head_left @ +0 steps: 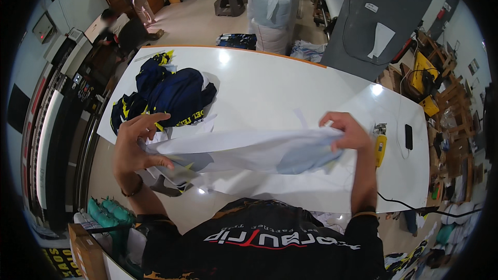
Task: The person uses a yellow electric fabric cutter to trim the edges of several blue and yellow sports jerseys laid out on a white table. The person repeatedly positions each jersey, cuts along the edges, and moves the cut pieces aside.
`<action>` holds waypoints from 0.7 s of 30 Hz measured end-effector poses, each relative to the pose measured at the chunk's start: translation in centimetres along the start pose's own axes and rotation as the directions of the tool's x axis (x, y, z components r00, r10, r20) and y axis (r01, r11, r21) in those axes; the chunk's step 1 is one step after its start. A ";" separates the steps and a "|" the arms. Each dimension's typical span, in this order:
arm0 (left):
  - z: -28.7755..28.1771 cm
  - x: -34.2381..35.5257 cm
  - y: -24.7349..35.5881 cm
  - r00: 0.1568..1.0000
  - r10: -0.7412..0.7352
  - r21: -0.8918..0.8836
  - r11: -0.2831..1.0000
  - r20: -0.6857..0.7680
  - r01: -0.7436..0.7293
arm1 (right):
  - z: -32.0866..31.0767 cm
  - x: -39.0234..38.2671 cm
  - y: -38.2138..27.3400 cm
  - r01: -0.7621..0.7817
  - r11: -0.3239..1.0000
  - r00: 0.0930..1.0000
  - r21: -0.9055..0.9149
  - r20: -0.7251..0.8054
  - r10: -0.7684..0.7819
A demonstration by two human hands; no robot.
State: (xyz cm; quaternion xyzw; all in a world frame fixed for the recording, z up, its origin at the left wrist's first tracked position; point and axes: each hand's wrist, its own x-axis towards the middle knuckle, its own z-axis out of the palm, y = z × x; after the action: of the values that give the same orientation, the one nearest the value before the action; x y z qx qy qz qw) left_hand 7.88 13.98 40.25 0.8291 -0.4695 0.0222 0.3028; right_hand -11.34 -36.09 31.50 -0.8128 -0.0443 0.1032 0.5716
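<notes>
A long white fabric piece (244, 148), with pale blue patches showing at both ends, stretches between my hands above the front of the white table (259, 93). My left hand (146, 145) holds its left end, index finger raised apart and thumb stretched across the cloth. My right hand (342, 132) pinches the upper right corner. A pile of navy and yellow printed garments (171, 93) lies beyond my left hand. To the right of my right hand lie a yellow corded power cutter (380, 145) and a black phone (409, 136).
A large printer (62, 114) stands left; two people (139, 0), (116, 26) are at the back left. Wrapped white bales (274, 18), a stool (228, 2) and a grey pillar (363, 26) stand beyond the table. Wooden clutter (446, 124) lines the right; a cardboard box (83, 251) sits lower left.
</notes>
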 end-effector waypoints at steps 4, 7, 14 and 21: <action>-0.4 2.6 -3.0 0.983 -0.176 0.319 0.930 -0.054 0.184 | -5.3 -4.5 -4.2 -0.010 0.721 0.941 -0.693 -0.251 -0.228; 1.3 6.9 -5.8 0.977 -0.099 0.390 0.906 -0.191 0.168 | -8.8 -4.0 -4.7 -0.426 0.684 0.678 -0.592 -0.710 -0.192; 8.0 12.7 -17.3 0.839 -0.405 0.406 0.742 -0.363 0.533 | -17.9 3.1 8.5 -0.478 0.791 0.472 -0.381 -0.871 -0.135; 6.9 13.4 -19.0 0.661 -0.369 0.352 0.625 -0.653 0.696 | -25.6 8.0 9.1 -0.024 0.992 0.589 0.125 -0.800 0.115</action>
State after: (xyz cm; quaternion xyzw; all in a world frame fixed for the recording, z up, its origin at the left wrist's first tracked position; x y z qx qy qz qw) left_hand 28.67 7.29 29.80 0.9439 -0.0582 0.2917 0.1438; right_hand 1.64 -61.28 30.31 -0.7428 0.2556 -0.2505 0.5658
